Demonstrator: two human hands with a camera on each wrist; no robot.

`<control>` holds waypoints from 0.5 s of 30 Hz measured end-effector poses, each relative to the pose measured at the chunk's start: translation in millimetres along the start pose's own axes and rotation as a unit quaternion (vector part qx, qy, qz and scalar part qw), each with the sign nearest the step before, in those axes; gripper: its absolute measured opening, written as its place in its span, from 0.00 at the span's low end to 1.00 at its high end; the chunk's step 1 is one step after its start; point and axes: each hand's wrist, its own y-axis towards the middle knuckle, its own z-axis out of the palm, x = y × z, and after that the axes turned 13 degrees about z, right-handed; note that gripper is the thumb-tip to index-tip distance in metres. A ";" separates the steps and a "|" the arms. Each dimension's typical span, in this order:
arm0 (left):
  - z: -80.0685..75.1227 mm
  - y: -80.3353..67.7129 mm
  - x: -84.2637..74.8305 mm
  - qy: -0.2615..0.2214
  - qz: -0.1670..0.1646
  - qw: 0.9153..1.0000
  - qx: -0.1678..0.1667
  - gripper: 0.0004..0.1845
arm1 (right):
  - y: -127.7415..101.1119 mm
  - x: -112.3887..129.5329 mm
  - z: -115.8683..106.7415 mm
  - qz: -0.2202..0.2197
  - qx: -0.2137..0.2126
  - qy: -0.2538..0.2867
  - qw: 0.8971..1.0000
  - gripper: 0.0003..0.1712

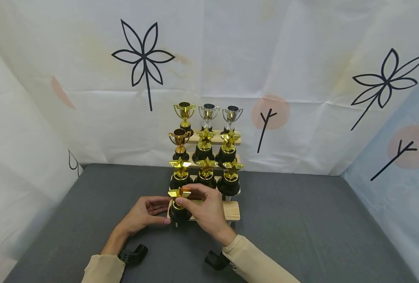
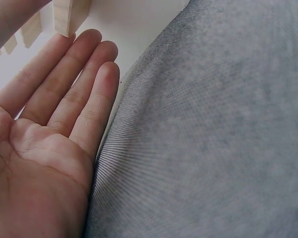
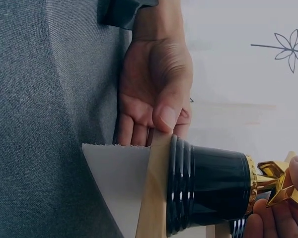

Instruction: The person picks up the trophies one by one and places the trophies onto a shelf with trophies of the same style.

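Observation:
A gold star trophy with a black base stands at the left end of the lowest wooden step of a tiered display stand. My right hand pinches its gold star between thumb and fingers; the right wrist view shows the black base upright against the board. Beside the left end of that step is my left hand, its fingers extended. In the left wrist view, its fingertips reach the wooden edge. Its thumb tip is right at the board's edge.
Behind, the upper steps hold several star trophies, a bronze cup, a gold cup and two silver cups. A grey cloth covers the table. Patterned white fabric hangs behind it.

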 end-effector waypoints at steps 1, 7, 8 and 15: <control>-0.1 0.0 0.3 0.000 0.000 1.000 -0.001 0.37 | 0.3 -0.4 0.3 -0.001 0.001 0.003 1.000 0.17; 0.3 0.4 2.5 -0.002 0.001 1.000 -0.002 0.38 | 2.1 -1.3 1.1 -0.002 0.003 0.012 1.000 0.17; 0.3 0.5 2.8 -0.002 0.003 1.000 -0.001 0.38 | 2.3 -1.3 1.2 -0.001 0.003 0.013 1.000 0.17; -1.2 0.6 3.6 0.002 0.007 1.000 0.000 0.37 | 2.4 0.1 0.8 0.009 0.009 0.011 1.000 0.20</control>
